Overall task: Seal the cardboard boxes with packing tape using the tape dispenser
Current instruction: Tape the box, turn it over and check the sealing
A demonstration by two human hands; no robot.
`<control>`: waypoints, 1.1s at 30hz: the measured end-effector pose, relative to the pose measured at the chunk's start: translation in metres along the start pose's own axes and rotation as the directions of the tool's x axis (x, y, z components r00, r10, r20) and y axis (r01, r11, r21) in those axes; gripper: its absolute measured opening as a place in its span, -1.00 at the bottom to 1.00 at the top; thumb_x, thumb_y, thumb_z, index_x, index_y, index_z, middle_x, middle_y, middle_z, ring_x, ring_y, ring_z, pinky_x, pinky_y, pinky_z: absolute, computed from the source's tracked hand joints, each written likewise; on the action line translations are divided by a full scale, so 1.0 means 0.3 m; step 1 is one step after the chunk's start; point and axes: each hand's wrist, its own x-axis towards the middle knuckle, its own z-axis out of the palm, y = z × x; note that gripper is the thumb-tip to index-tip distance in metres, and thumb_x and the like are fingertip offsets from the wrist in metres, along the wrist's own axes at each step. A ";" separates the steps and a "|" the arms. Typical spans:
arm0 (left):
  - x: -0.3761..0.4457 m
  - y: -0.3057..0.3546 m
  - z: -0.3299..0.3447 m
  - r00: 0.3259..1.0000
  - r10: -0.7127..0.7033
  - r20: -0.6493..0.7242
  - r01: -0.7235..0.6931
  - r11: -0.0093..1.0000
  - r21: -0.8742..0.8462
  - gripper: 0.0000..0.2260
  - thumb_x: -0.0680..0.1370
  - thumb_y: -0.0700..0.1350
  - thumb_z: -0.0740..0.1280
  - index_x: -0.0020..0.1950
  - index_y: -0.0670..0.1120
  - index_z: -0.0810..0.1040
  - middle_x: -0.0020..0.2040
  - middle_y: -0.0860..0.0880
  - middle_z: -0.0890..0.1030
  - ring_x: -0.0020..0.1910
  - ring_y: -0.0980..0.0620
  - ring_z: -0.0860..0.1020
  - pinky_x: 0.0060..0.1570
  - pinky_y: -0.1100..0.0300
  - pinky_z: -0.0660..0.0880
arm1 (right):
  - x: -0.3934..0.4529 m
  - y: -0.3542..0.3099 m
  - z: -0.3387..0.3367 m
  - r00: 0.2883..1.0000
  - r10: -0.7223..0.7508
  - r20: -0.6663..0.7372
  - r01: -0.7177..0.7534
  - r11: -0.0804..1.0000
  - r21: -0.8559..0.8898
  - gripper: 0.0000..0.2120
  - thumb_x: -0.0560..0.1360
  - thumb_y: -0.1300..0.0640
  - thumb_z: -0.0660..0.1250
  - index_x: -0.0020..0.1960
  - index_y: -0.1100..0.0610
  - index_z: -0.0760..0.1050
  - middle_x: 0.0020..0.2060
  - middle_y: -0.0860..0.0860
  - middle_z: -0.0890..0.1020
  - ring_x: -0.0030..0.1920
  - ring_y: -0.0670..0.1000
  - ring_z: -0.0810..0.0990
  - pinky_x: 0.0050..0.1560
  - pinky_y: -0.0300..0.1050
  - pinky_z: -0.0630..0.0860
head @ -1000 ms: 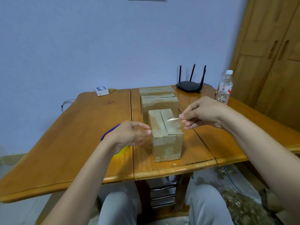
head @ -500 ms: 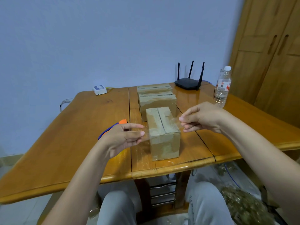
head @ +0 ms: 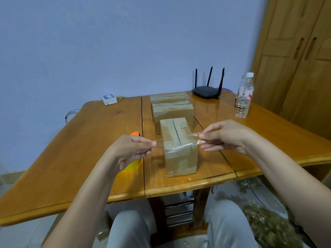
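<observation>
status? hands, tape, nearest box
Left hand and right hand each pinch an end of the clear tape strip. Strip spans the near end of the nearest box. Top seam untaped. Nothing in the way.

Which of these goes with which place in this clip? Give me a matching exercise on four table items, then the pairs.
Things:
1. router
2. water bottle
3. nearest box
4. small white device

Places:
A. between the two hands
B. far left of the table
C. right edge, near the wardrobe
D. far end, behind the boxes

Pairs: 1-D, 2-C, 3-A, 4-B
</observation>
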 end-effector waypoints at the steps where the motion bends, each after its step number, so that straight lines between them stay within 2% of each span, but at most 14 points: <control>1: -0.001 -0.001 0.002 1.000 0.000 0.002 0.000 1.000 0.001 -0.73 0.27 -0.19 0.56 -0.09 -0.27 0.72 -0.09 -0.24 0.70 -0.12 -0.06 0.67 -0.14 0.22 0.64 | -0.003 -0.003 -0.005 1.000 0.003 0.015 -0.002 1.000 -0.019 -0.68 0.33 0.21 0.51 0.06 0.29 0.64 -0.08 0.21 0.73 0.00 0.18 0.73 -0.01 0.03 0.69; 4: -0.004 0.003 0.009 1.000 -0.003 0.022 0.003 1.000 0.008 -0.69 0.30 -0.18 0.55 -0.02 -0.29 0.69 -0.13 -0.21 0.70 -0.17 -0.02 0.68 -0.19 0.23 0.62 | -0.004 -0.009 -0.020 1.000 -0.021 -0.018 0.020 0.998 -0.062 -0.70 0.28 0.16 0.53 0.00 0.22 0.68 -0.05 0.12 0.75 0.01 0.16 0.73 0.07 0.08 0.67; 8: -0.006 0.015 0.007 0.997 -0.027 0.066 0.026 1.000 0.012 -0.68 0.37 -0.17 0.54 0.05 -0.30 0.67 -0.18 -0.17 0.66 -0.22 -0.02 0.63 -0.18 0.21 0.60 | -0.007 -0.008 -0.033 0.992 -0.081 -0.099 0.068 0.989 -0.134 -0.79 0.31 0.12 0.59 -0.09 0.17 0.74 -0.09 0.06 0.75 -0.02 0.08 0.73 -0.03 0.00 0.69; 12: -0.011 0.017 0.011 0.997 -0.042 0.071 0.036 0.996 0.083 -0.80 0.43 -0.14 0.53 -0.02 -0.22 0.68 -0.21 -0.15 0.64 -0.25 -0.02 0.60 -0.23 0.21 0.58 | -0.003 0.006 -0.024 0.984 -0.126 -0.129 0.111 0.987 -0.118 -0.83 0.36 0.18 0.57 -0.08 0.21 0.73 -0.16 0.09 0.75 -0.02 0.11 0.72 0.00 -0.05 0.66; 15: -0.007 0.015 0.012 0.998 -0.040 0.039 0.036 0.996 0.083 -0.80 0.41 -0.14 0.54 -0.04 -0.21 0.69 -0.23 -0.14 0.64 -0.26 -0.01 0.60 -0.24 0.20 0.58 | 0.006 0.024 -0.012 0.978 -0.136 -0.158 0.115 0.985 -0.132 -0.91 0.39 0.24 0.56 -0.10 0.18 0.73 -0.18 0.05 0.75 -0.03 0.09 0.72 -0.07 -0.11 0.65; 19: -0.003 0.013 0.008 0.999 -0.048 0.019 0.046 0.995 0.083 -0.81 0.42 -0.15 0.54 -0.04 -0.22 0.70 -0.25 -0.14 0.63 -0.29 -0.01 0.58 -0.25 0.21 0.58 | 0.018 0.032 -0.002 0.976 -0.128 -0.175 0.102 0.983 -0.151 -0.95 0.41 0.22 0.57 -0.13 0.14 0.74 -0.18 0.02 0.75 -0.07 0.03 0.71 -0.06 -0.10 0.67; 25: 0.008 0.012 0.006 0.998 -0.058 0.025 0.057 0.997 0.045 -0.82 0.41 -0.19 0.54 -0.06 -0.25 0.70 -0.23 -0.17 0.61 -0.29 -0.01 0.57 -0.25 0.23 0.59 | 0.019 0.026 0.005 0.982 -0.101 -0.160 0.083 0.990 -0.114 -0.91 0.43 0.28 0.54 -0.07 0.22 0.71 -0.24 0.12 0.74 -0.22 0.01 0.69 -0.09 -0.12 0.67; 30: 0.012 0.006 0.005 0.998 -0.054 0.016 0.054 0.998 0.028 -0.77 0.36 -0.18 0.54 -0.04 -0.25 0.70 -0.25 -0.15 0.63 -0.29 0.01 0.58 -0.23 0.23 0.61 | 0.025 0.032 0.002 0.981 -0.085 -0.176 0.078 0.996 -0.052 -0.53 0.38 0.31 0.57 0.20 0.03 0.55 -0.25 0.13 0.74 -0.29 0.00 0.68 -0.20 -0.15 0.62; 33: 0.015 -0.002 0.006 0.998 -0.054 0.014 0.054 0.998 0.020 -0.71 0.33 -0.17 0.55 0.00 -0.26 0.69 -0.25 -0.15 0.63 -0.29 0.02 0.59 -0.24 0.23 0.60 | 0.036 0.041 0.006 0.975 -0.083 -0.205 0.077 0.996 -0.038 -0.60 0.38 0.30 0.58 0.17 0.10 0.59 -0.26 0.12 0.74 -0.27 0.00 0.68 -0.15 -0.12 0.67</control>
